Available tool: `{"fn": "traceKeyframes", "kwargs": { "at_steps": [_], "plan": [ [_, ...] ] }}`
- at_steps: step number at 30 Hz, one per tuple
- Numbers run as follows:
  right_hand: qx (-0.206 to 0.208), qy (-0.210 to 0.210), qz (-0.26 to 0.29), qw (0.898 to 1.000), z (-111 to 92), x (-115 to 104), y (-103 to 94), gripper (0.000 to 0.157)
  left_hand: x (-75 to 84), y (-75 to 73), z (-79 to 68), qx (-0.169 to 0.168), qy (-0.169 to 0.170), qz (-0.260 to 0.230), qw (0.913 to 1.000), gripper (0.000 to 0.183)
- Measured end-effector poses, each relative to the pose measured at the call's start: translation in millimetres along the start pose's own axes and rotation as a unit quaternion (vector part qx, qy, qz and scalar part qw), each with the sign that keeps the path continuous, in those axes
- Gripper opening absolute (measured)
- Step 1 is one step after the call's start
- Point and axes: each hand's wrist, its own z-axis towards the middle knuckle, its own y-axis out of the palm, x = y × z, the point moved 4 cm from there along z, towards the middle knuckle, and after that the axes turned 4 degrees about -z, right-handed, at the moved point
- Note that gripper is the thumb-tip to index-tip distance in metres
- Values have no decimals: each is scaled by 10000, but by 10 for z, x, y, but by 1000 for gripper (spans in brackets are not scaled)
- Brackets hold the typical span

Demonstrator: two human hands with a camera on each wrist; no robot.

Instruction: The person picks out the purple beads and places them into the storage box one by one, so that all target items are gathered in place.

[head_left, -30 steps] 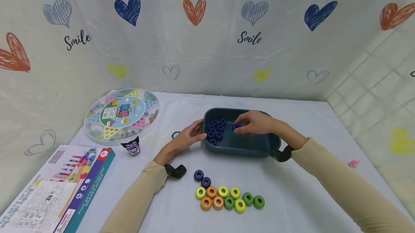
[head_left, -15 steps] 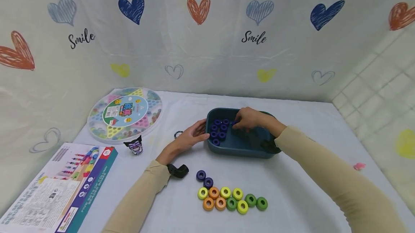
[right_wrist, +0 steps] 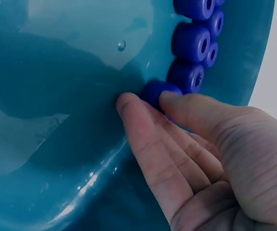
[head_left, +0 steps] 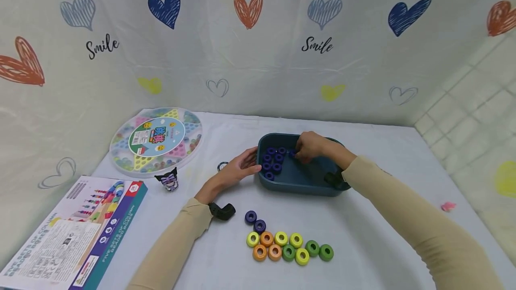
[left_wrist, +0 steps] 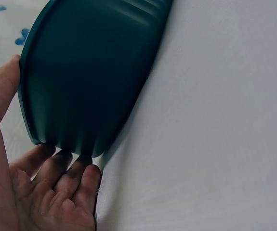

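A dark teal tray (head_left: 298, 188) sits on the table with several purple ring beads (head_left: 277, 167) lined up in its left part. My right hand (head_left: 312, 145) reaches into it and pinches one purple bead (right_wrist: 156, 92) between thumb and fingers, at the end of the row, low by the tray floor. My left hand (head_left: 238, 170) is at the tray's left end. Its fingertips touch the end wall (left_wrist: 71, 120) and its thumb lies against the rim, without wrapping round. Part of the pinched bead is hidden by the thumb.
In front of the tray lie two purple beads (head_left: 255, 221) and a cluster of yellow, orange and green beads (head_left: 275, 252). At left are a printed box (head_left: 72, 231), a round marble game board (head_left: 157, 142) and a small figure (head_left: 168, 180). A pink item (head_left: 448, 206) lies right.
My right hand has lowered the purple bead into the tray and moved it left, up to the row of beads. The left hand stays at the tray's end. The head view shifted slightly.
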Motion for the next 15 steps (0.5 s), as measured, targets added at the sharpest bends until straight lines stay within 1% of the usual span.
{"fn": "traceKeyframes", "kwargs": {
  "at_steps": [4, 6, 8, 11, 15],
  "plan": [
    [182, -16, 418, 9990, -51, 0, -32, 27, -1, 3, -4, 2, -89, 21, 10000, 64],
    [319, -185, 446, 9983, -94, -30, -53, 23, -2, 6, -5, 3, -111, -16, 9999, 64],
    [481, -430, 297, 9975, -153, -102, -71, 20, -4, 6, -3, -5, -115, -81, 9999, 64],
    [783, -906, 53, 9928, -280, -294, -66, 17, -3, 5, -2, -31, -112, -177, 9998, 65],
    [1283, -1643, -159, 9779, -488, -647, 37, 14, -5, -1, -1, -30, -158, -189, 9997, 67]
  ]
}}
